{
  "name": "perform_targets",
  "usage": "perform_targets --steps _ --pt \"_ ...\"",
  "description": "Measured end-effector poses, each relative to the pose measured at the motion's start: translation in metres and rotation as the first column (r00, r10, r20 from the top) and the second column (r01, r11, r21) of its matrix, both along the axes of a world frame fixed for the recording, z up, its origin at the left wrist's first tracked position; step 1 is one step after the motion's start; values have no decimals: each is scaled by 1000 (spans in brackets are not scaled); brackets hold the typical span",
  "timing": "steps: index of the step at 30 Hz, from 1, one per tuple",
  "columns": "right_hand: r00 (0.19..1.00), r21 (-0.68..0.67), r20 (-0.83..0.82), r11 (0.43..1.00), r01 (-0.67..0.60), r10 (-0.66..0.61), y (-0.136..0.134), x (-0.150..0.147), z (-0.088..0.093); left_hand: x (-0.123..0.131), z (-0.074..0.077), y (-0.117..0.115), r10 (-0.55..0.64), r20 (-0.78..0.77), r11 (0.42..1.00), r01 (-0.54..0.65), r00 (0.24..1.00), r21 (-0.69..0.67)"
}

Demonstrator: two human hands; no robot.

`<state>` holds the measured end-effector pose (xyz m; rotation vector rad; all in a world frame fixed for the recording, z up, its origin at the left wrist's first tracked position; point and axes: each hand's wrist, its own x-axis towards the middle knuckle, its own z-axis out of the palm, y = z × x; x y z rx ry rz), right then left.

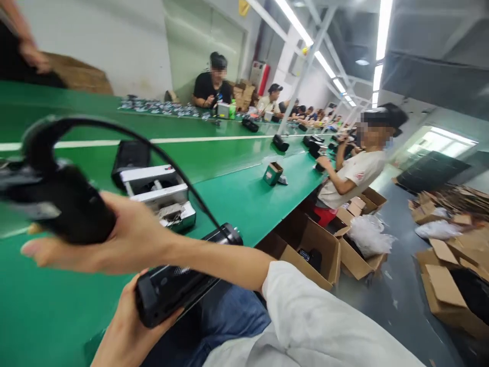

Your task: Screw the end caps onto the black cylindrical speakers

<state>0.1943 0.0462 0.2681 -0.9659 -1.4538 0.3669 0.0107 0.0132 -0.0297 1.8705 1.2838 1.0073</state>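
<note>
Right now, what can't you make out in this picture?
All in the head view:
- The black item in the right hand is smeared by motion blur, so its shape is unclear.
- The black device in the left hand is partly covered by the right forearm.
- The carton hides most of its contents behind its own walls.
- A co-worker's hand is cut off by the top left edge.
- Items far down the green table are too small to tell.

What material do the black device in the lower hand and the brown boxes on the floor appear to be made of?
The black rectangular device in the left hand looks like hard plastic, semi-glossy, with light reflections. The brown open boxes look like matte corrugated cardboard, judging by folded flaps.
</note>
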Motion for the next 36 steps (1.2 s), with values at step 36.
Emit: perform_targets --steps 36 --pt "873 -107 -466 970 -218 145 72 -1 -29 -1 25 -12 -179 69 984 178 981 23"
